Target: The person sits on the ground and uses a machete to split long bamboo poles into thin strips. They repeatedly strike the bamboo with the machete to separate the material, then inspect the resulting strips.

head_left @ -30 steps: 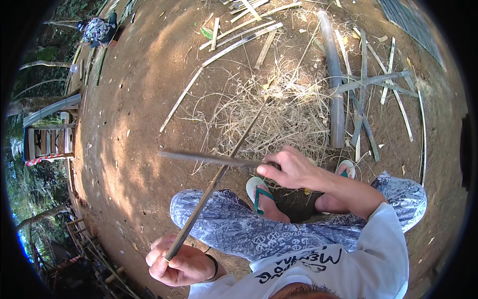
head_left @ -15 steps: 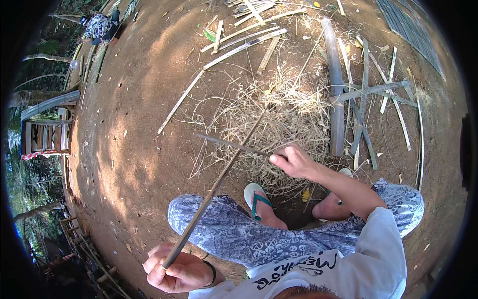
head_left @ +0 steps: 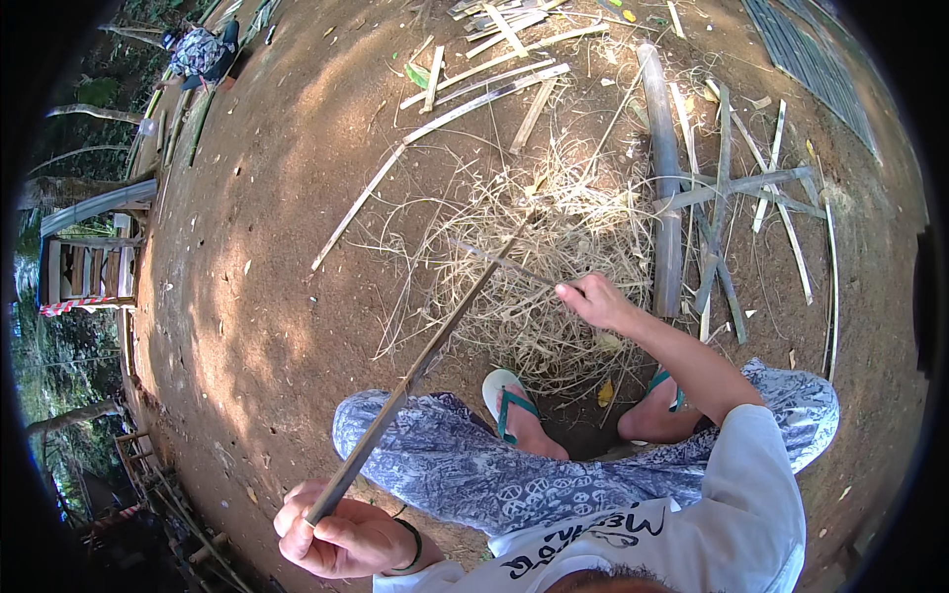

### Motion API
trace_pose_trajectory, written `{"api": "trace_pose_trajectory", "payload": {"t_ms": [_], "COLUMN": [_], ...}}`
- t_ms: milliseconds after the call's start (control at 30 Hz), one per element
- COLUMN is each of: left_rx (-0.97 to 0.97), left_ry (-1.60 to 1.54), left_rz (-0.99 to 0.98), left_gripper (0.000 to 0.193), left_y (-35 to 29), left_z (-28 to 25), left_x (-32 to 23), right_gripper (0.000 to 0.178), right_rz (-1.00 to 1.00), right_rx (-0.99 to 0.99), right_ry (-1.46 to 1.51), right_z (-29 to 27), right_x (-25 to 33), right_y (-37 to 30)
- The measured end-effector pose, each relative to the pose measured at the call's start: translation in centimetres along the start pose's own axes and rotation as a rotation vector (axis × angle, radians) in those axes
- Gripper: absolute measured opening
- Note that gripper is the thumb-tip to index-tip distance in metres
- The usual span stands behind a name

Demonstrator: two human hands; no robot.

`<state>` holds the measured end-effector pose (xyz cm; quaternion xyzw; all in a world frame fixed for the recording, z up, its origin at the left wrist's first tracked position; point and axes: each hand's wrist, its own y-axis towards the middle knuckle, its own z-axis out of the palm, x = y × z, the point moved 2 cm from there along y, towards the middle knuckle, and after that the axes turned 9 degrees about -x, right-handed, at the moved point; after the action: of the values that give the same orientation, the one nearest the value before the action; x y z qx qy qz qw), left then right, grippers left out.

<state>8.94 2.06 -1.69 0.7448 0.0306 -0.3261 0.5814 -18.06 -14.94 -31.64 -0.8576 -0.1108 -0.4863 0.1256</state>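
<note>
Since the earlier frames, the right hand (head_left: 596, 301) is moving away from the body, carrying a thin blade (head_left: 529, 273) toward the far end of a long dark strip (head_left: 420, 376), while the left hand (head_left: 341, 534) is keeping nearly the same place. The left hand's fingers are narrowing around the near end of the strip, thumb lying along it. The right hand's fingers are curling closed around the blade's grip, which the fist is hiding. The strip is slanting up and away from the left hand, passing above the left knee of the patterned trousers (head_left: 445, 450) and ending over a heap of pale shavings (head_left: 563, 336). The blade is crossing the strip near that far end; whether the edge is touching it, this view is not showing. A thick pole (head_left: 660, 198) is lying just right of the heap, and crossed flat slats (head_left: 720, 188) are lying beside the pole. A co-worker (head_left: 200, 54) is staying well apart at the upper left.
</note>
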Motion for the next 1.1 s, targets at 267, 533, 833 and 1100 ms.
{"api": "trace_pose_trajectory", "payload": {"t_ms": [267, 533, 833, 1100], "left_rx": [0.000, -0.019, -0.085, -0.067], "left_ry": [-0.078, -0.013, -0.064, -0.087], "left_rz": [-0.012, -0.029, -0.053, -0.286], "left_gripper": [0.020, 0.021, 0.004, 0.006], "left_y": [-0.2, 1.2, 1.5, 3.3], "left_z": [-0.3, -1.2, -0.6, 0.1], "left_x": [0.7, 3.3, 4.2, 3.5], "right_gripper": [0.086, 0.083, 0.087, 0.032], "right_rz": [0.255, 0.592, 0.469, 0.704], "right_rx": [0.028, -0.148, -0.124, -0.062], "right_ry": [-0.172, -0.237, -0.308, 0.307], "right_z": [0.3, -1.3, 0.4, 2.2], "right_x": [-2.6, -9.1, -9.4, -7.6], "right_y": [2.0, 5.7, 5.5, 1.6]}}
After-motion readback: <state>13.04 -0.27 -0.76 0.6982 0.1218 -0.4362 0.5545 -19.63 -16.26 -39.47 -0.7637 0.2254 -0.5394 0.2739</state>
